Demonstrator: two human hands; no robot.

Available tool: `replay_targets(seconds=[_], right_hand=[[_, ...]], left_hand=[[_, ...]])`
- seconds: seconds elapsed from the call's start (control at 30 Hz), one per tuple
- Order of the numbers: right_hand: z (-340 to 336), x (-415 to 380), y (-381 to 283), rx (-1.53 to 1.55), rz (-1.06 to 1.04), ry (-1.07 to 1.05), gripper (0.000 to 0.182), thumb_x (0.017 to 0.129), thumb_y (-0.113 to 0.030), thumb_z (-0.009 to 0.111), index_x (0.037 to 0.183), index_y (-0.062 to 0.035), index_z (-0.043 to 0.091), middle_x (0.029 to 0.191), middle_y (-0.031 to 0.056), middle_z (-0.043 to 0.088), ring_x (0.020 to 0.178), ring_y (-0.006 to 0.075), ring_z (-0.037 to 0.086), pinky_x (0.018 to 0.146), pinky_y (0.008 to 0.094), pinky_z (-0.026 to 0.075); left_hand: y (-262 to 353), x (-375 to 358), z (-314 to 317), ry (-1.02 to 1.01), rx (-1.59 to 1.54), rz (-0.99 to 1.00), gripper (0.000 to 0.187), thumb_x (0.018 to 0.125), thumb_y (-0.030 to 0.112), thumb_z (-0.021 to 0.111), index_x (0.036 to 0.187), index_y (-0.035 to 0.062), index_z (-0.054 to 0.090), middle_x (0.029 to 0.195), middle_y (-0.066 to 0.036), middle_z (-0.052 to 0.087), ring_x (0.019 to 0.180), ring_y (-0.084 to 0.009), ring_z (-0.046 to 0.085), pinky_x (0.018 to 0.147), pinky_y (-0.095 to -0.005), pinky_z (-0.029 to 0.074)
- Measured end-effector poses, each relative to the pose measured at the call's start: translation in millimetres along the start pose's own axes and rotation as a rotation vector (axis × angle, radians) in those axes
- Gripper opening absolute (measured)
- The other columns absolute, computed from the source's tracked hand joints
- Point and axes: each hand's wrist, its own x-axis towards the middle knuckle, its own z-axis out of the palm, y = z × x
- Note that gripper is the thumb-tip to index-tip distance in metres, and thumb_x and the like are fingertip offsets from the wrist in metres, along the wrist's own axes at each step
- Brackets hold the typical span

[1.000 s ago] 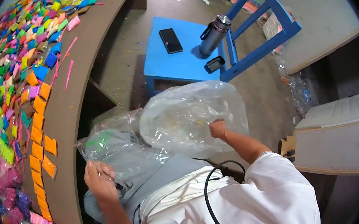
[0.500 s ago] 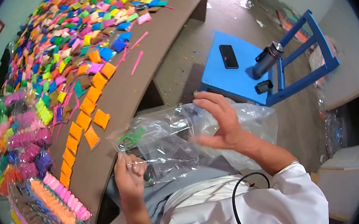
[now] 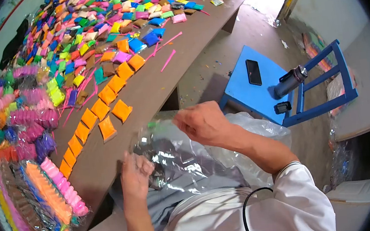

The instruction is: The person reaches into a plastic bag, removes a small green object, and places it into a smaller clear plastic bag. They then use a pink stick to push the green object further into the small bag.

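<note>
A large clear plastic bag (image 3: pixel 184 154) lies across the person's lap, with a small green patch near its upper left edge. My left hand (image 3: pixel 136 172) pinches the bag's left edge between thumb and fingers. Above the bag, my right hand (image 3: pixel 201 122) is closed, its fingers curled down near the bag's upper edge; what they hold, if anything, is hidden. A row of orange packets (image 3: pixel 100 109) runs along the brown table (image 3: pixel 146 92) to the left of both hands.
Many colourful packets (image 3: pixel 95 30) are heaped on the table. Bagged bundles (image 3: pixel 48 186) line its near left end. A blue chair (image 3: pixel 255 94) at the right bears a phone (image 3: pixel 253 72), a bottle (image 3: pixel 290 81) and a small black object (image 3: pixel 282 107).
My right hand has moved left over the bag and its fingers, spread before, are now curled. The bag has shifted and crumpled. The view has turned slightly, moving the table and chair rightward.
</note>
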Motion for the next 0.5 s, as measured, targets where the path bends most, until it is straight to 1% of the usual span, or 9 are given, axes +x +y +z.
replay_targets(seconds=[0.03,0.1,0.23,0.27,0.3,0.33,0.4,0.43,0.5], right_hand=[[0.5,1.7,0.3,-0.003,-0.004,-0.006,0.02,0.083,-0.019,0.07,0.075,-0.0054,0.058,0.063,0.0112,0.057,0.058,0.0333,0.058,0.05,0.0421,0.045],[1.4,4.8,0.2,-0.032,0.131,0.079,0.03,0.085,-0.022,0.07,0.065,-0.0048,0.054,0.055,0.0125,0.052,0.052,0.0347,0.055,0.047,0.0431,0.043],[6.8,9.4,-11.0,0.003,0.222,0.155,0.037,0.084,-0.024,0.071,0.06,-0.0045,0.051,0.053,0.0129,0.049,0.048,0.0339,0.053,0.045,0.0429,0.04],[10.0,10.8,-12.6,0.0,0.302,0.171,0.035,0.083,-0.023,0.071,0.059,-0.0059,0.053,0.057,0.0111,0.054,0.052,0.0317,0.056,0.048,0.0422,0.043],[13.5,12.1,-14.1,-0.003,0.382,0.187,0.032,0.082,-0.022,0.071,0.059,-0.0073,0.054,0.061,0.0093,0.058,0.056,0.0294,0.059,0.051,0.0415,0.045],[18.6,13.3,-14.6,-0.005,0.377,0.183,0.032,0.082,-0.022,0.071,0.059,-0.0073,0.054,0.061,0.0093,0.058,0.056,0.0294,0.059,0.051,0.0415,0.045],[31.5,14.2,-13.0,0.04,0.36,0.362,0.023,0.08,-0.016,0.072,0.064,-0.0067,0.058,0.069,0.0075,0.061,0.063,0.0271,0.06,0.054,0.0391,0.047],[37.6,14.6,-12.7,0.037,0.356,0.358,0.023,0.08,-0.016,0.072,0.064,-0.0067,0.058,0.069,0.0075,0.061,0.063,0.0271,0.06,0.054,0.0391,0.047],[48.8,15.6,-14.4,0.051,0.323,0.474,0.012,0.075,-0.007,0.072,0.074,-0.0061,0.06,0.08,0.0069,0.063,0.071,0.0268,0.061,0.058,0.0379,0.049]], left_hand=[[0.5,1.0,-3.7,0.001,-0.008,0.002,0.048,0.102,0.048,0.044,0.069,0.0123,0.042,0.064,-0.003,0.043,0.063,-0.0175,0.045,0.064,-0.0319,0.038],[-1.0,2.5,-11.8,0.142,-0.103,0.033,0.05,0.101,0.05,0.044,0.07,0.0111,0.043,0.068,-0.005,0.046,0.067,-0.0185,0.046,0.067,-0.033,0.038],[-9.8,1.5,-22.4,0.033,0.006,0.01,0.056,0.102,0.055,0.033,0.075,0.0083,0.048,0.079,-0.008,0.055,0.074,-0.0187,0.049,0.072,-0.0321,0.039],[-12.0,0.5,-21.1,0.036,0.0,0.013,0.056,0.102,0.055,0.033,0.075,0.0083,0.048,0.079,-0.008,0.055,0.074,-0.0187,0.049,0.072,-0.0321,0.039],[-14.2,-1.7,-16.4,0.018,0.058,0.037,0.058,0.102,0.056,0.031,0.077,0.0076,0.051,0.086,-0.009,0.058,0.077,-0.0185,0.051,0.075,-0.0319,0.04],[-16.0,-3.8,-12.0,0.0,0.116,0.061,0.06,0.102,0.057,0.028,0.08,0.0069,0.054,0.092,-0.01,0.061,0.081,-0.0182,0.052,0.078,-0.0316,0.04],[-18.8,-8.0,-5.4,0.014,0.196,0.081,0.062,0.102,0.057,0.027,0.084,0.0062,0.056,0.098,-0.011,0.061,0.083,-0.0175,0.052,0.08,-0.0313,0.04],[-20.0,-9.5,-4.1,0.028,0.283,0.1,0.063,0.102,0.058,0.026,0.087,0.0055,0.059,0.104,-0.011,0.062,0.086,-0.0168,0.053,0.082,-0.031,0.039],[-24.3,-11.1,-7.4,-0.006,0.372,0.153,0.061,0.102,0.056,0.029,0.091,0.0044,0.059,0.107,-0.011,0.061,0.091,-0.0174,0.053,0.085,-0.0315,0.039]])
